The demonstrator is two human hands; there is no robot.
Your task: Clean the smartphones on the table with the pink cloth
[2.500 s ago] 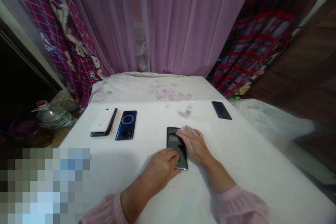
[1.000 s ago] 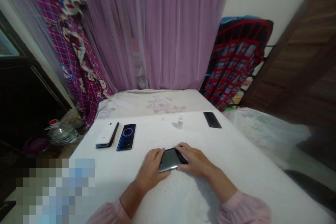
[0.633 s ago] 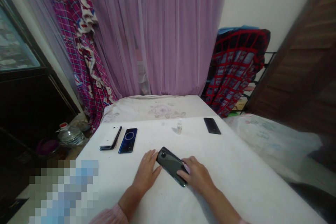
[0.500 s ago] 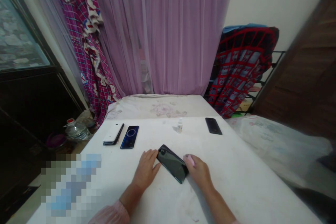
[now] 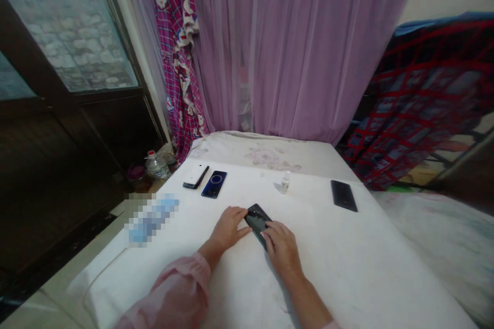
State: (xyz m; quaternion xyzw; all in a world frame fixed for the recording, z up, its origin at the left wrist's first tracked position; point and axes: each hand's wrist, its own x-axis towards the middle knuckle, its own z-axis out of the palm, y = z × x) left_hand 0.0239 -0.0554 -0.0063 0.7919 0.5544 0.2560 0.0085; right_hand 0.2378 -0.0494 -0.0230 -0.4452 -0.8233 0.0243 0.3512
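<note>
A dark glossy smartphone lies slanted on the white-covered table. My left hand holds its upper left edge between fingers and thumb. Across the right part of the phone rests my right hand, its fingers curled down onto the surface and hiding much of it. The small pink piece that showed in this hand half a second ago is now hidden under the fingers. Beyond the phone stands a small white-capped bottle.
A blue phone and stacked phones, a white phone on top, lie at the left. A black phone lies at the right. A blurred-out bluish patch covers the left table edge. Purple curtains hang behind.
My right hand has moved from the phone's lower right end onto its surface. The pink piece is now out of sight. The view has shifted, so everything sits differently in frame.
</note>
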